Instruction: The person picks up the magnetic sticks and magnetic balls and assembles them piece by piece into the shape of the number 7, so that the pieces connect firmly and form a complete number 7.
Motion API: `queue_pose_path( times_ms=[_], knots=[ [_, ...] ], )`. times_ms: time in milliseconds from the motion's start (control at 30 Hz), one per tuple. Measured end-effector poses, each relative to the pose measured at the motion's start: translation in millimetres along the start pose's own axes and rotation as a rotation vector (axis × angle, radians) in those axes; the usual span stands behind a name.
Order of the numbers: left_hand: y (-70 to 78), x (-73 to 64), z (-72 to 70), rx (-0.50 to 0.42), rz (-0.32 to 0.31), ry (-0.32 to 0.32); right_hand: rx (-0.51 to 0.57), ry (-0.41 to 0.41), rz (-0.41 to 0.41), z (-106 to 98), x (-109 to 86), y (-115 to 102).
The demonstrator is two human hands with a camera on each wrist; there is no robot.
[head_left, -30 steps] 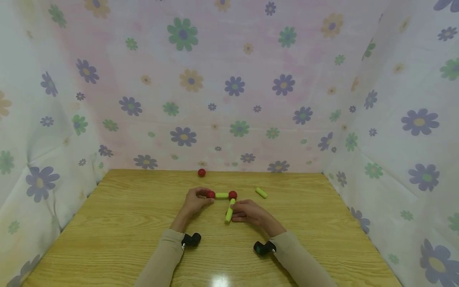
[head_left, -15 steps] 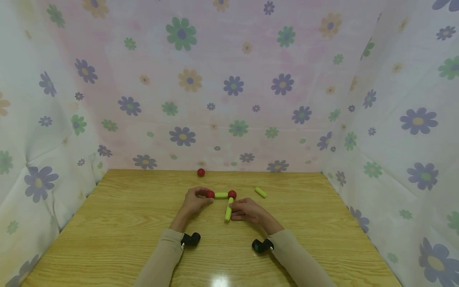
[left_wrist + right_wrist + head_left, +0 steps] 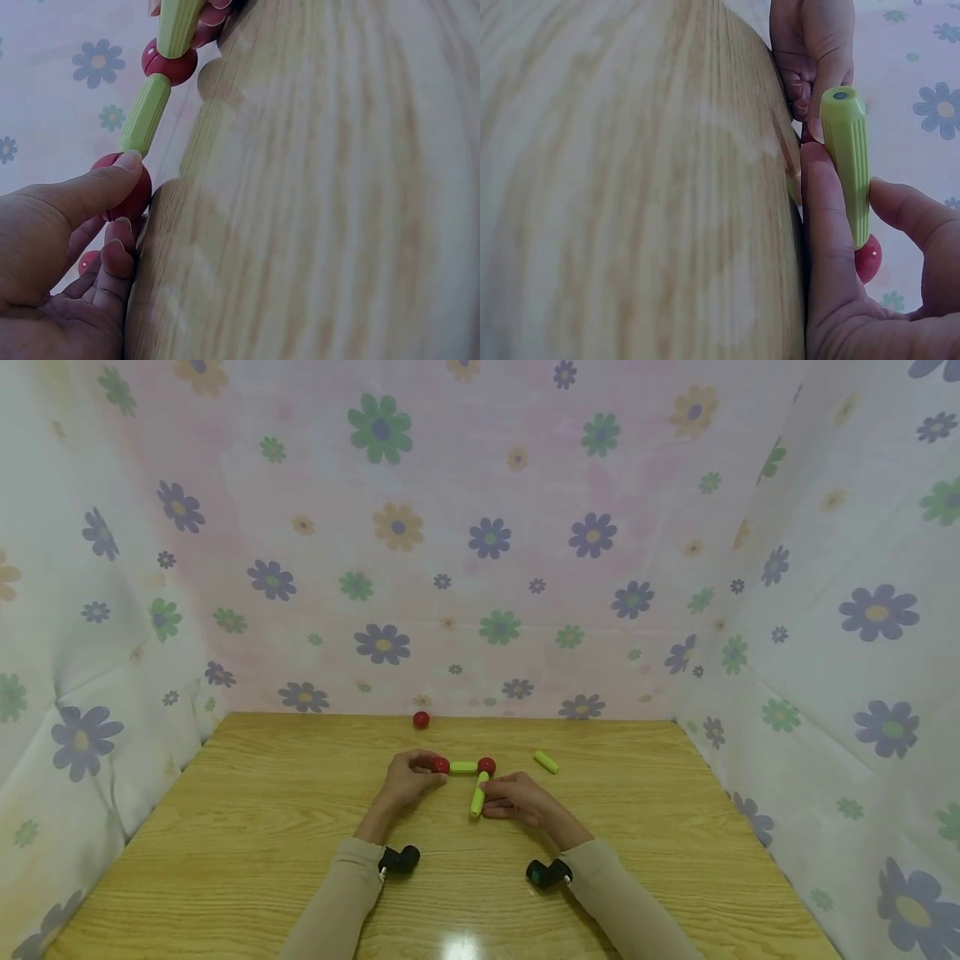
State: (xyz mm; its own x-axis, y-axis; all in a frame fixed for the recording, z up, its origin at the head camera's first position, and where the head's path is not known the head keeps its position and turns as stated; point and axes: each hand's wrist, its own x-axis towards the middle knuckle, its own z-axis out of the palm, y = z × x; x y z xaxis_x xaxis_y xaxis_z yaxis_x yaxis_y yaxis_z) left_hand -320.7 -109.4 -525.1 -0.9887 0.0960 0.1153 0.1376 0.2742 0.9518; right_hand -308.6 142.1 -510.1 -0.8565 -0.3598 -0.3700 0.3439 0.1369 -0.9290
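On the wooden table my left hand (image 3: 408, 779) pinches a red ball (image 3: 129, 196) between thumb and fingers. A short lime-green rod (image 3: 463, 767) runs from that ball to a second red ball (image 3: 486, 767). My right hand (image 3: 521, 799) pinches another lime-green rod (image 3: 846, 169), whose far end meets the second ball. This rod slants toward me in the head view. Its near end shows a small dark disc in the right wrist view, and its sides are ribbed. Part of the left ball is hidden by my thumb and fingers.
A loose red ball (image 3: 421, 720) lies at the table's back edge. Behind my right hand lies a loose lime-green rod (image 3: 546, 762). Flowered cloth (image 3: 480, 568) hangs around the back and sides of the wooden table (image 3: 262, 827).
The near end of the rod in my right hand has shifted slightly away from me, and the right hand with it. My left hand keeps holding its ball in place.
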Motion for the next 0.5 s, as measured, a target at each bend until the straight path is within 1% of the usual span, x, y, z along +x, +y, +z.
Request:
queue_pose_path(
  times_ms=[367,500],
  knots=[
    [1.8,-0.3,0.7,-0.012,-0.008,0.000,0.028,0.010,0.007,-0.9,1.5,1.2],
    [2.5,-0.8,1.2,-0.023,-0.015,0.004,0.021,0.005,-0.004,-1.3,0.7,2.2]
  ],
)
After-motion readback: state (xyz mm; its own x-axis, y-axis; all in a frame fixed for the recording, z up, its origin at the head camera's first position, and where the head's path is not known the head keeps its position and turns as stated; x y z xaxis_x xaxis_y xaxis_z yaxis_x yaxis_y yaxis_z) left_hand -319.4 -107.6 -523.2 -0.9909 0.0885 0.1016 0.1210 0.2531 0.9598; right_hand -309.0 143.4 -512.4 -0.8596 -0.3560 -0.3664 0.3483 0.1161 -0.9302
